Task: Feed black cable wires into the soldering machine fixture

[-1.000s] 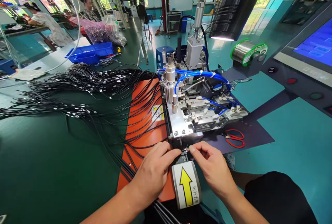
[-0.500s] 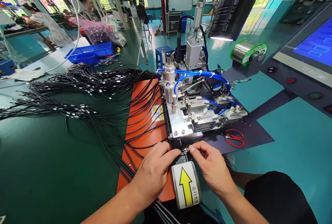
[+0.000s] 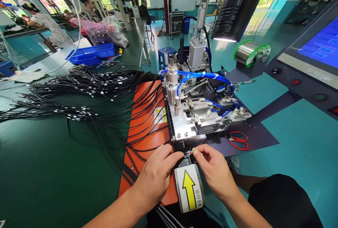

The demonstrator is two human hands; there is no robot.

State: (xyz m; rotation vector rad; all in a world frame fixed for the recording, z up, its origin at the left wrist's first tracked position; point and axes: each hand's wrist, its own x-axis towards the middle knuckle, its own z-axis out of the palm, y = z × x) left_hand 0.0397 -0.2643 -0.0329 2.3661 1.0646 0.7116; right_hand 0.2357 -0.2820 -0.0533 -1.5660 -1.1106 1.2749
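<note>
My left hand (image 3: 158, 171) is closed in a pinch at the front edge of the machine, thumb and forefinger on a cable end that they mostly hide. Thin coloured wires (image 3: 189, 152) come out between my hands. Thumb and forefinger of my right hand (image 3: 215, 173) pinch the tips of these wires. Both hands rest over a small black track (image 3: 187, 160) just in front of the metal soldering machine (image 3: 185, 125). Below them sits a rounded cover (image 3: 196, 189) with a yellow arrow. Black cables (image 3: 148, 134) cross the orange plate (image 3: 144, 111) left of the machine.
Bundles of black cables (image 3: 87, 83) lie on the green table (image 3: 52, 171). Red-handled scissors (image 3: 239, 141) lie right of the machine. A solder spool (image 3: 252, 53), a black lamp (image 3: 237, 9) and a screen panel (image 3: 317, 59) stand right. Two people work at the far left.
The view has shifted very slightly. Both hands keep nearly the same place and pinch, with the wires between them.
</note>
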